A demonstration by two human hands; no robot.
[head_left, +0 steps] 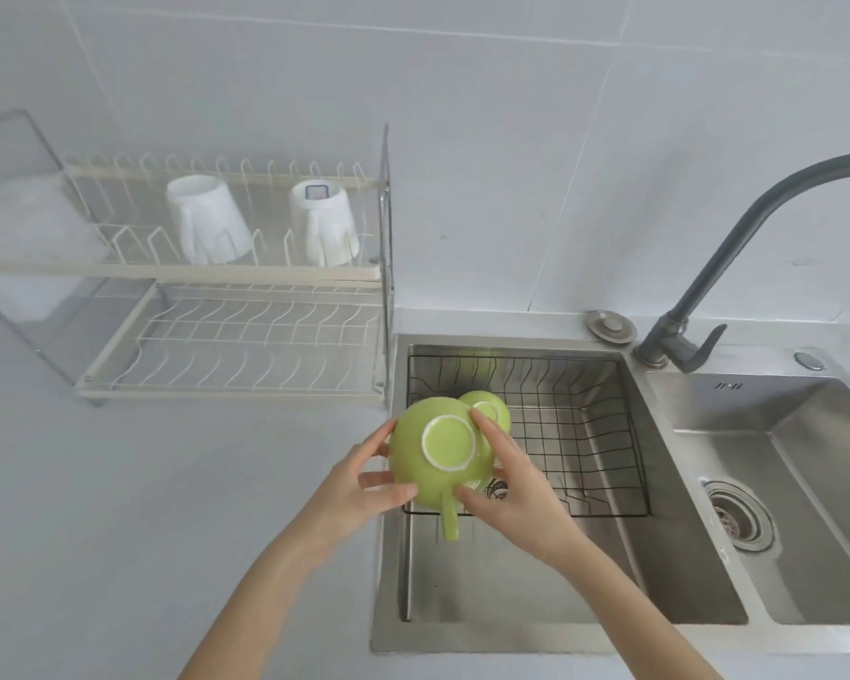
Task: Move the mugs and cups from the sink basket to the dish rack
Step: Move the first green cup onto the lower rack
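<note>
A green cup (442, 451) is held upside down over the left edge of the sink, base toward me and handle pointing down. My left hand (364, 483) grips its left side and my right hand (506, 478) its right side. A second green cup (487, 409) sits upside down behind it in the black wire sink basket (585, 434). Two white mugs (207, 223) (325, 223) stand upside down on the top tier of the white dish rack (227, 272) at the left.
The rack's lower tier (246, 346) holds nothing. A dark grey faucet (707, 287) rises at the right over a second sink bowl with a drain (737, 517). White countertop lies left of the sink.
</note>
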